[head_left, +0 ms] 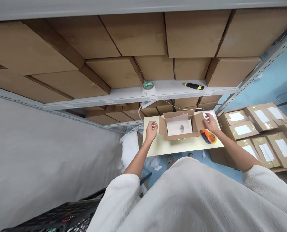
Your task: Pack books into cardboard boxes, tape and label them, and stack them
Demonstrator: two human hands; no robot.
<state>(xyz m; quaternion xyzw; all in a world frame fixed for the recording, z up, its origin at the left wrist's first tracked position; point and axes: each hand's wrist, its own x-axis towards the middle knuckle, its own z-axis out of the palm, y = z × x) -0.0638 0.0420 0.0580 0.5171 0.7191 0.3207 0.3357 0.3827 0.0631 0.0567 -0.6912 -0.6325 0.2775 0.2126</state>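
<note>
An open cardboard box (178,126) sits on a small pale yellow table (172,146), its flaps spread and white wrapping with a small dark item inside. My left hand (151,129) hovers just left of the box's left flap, fingers loosely curled, holding nothing I can see. My right hand (210,123) rests at the box's right flap, fingers spread on its edge. An orange tape dispenser (208,136) lies on the table just below my right hand.
Metal shelving filled with brown cartons (134,35) rises behind the table. A tape roll (148,86) and a yellow-black utility knife (194,86) lie on a shelf. Sealed, labelled boxes (259,129) are stacked at right. A black crate (59,216) is at lower left.
</note>
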